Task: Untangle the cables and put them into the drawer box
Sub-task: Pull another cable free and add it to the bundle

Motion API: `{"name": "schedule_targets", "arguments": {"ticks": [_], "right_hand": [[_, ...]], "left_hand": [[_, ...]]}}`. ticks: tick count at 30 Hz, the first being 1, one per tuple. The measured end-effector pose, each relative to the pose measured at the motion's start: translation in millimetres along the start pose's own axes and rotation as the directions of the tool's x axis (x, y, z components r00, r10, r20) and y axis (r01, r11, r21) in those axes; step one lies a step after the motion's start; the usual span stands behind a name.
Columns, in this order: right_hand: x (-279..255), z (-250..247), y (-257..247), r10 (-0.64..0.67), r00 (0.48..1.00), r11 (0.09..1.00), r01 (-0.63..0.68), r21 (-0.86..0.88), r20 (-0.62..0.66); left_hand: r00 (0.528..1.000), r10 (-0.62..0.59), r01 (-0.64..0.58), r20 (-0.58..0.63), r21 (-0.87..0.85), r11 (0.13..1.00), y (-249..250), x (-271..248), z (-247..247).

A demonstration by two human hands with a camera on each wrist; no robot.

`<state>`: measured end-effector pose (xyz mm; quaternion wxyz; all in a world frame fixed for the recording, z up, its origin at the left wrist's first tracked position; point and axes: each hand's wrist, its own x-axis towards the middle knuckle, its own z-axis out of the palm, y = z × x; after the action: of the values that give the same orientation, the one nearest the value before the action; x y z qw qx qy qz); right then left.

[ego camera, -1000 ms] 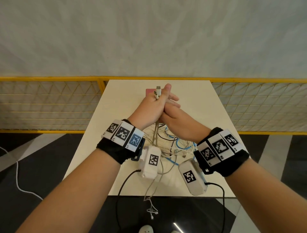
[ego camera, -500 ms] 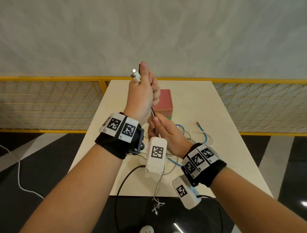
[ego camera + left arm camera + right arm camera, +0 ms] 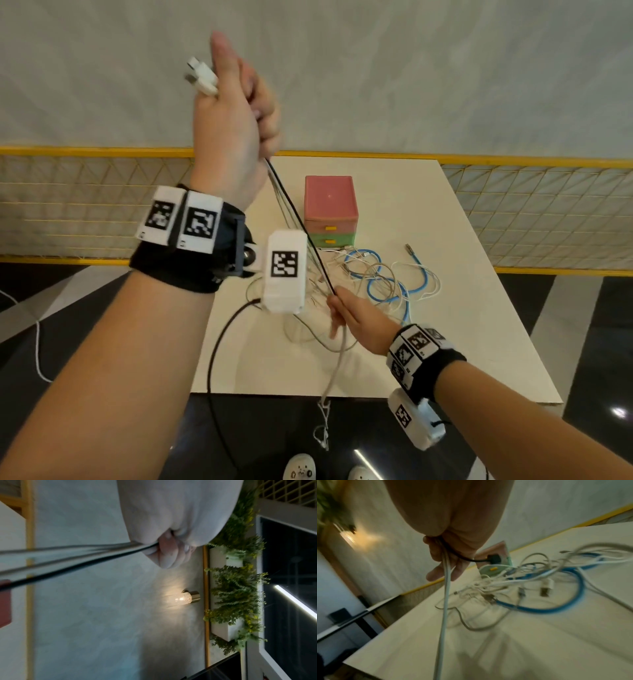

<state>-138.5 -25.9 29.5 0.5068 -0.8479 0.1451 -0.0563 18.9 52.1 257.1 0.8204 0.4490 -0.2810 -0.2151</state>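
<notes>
Left hand (image 3: 233, 123) is raised high above the table (image 3: 479, 342), gripping a cable bundle (image 3: 294, 219) with white plugs (image 3: 202, 77) protruding above the fist. Right hand (image 3: 356, 318), low over the table, grips the same strands taut. The remaining tangle (image 3: 380, 277) lies in front of the drawer box (image 3: 330, 205).

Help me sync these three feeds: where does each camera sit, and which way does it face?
Head: worn on the head, looking down at the table, drawer box, both forearms and hands.
Left wrist: along the raised left hand toward a wall and lamp.
Right wrist: along the right hand toward the cable tangle.
Shared: all show the taut black cable between the hands.
</notes>
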Motion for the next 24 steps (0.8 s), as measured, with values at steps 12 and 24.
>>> {"name": "schedule_targets", "arguments": {"ticks": [12,24], "right_hand": [[-7,1,1,0.287,0.912,0.937,-0.205,-0.281,0.291],[26,-26,-98,-0.17,0.985,0.944,0.171,0.282,-0.026]], "left_hand": [[0.972,-0.142,0.104,0.189,0.196,0.975,0,-10,-4],[0.947,-0.227,0.022,0.228,0.657,0.753,-65,-29,-22]]}}
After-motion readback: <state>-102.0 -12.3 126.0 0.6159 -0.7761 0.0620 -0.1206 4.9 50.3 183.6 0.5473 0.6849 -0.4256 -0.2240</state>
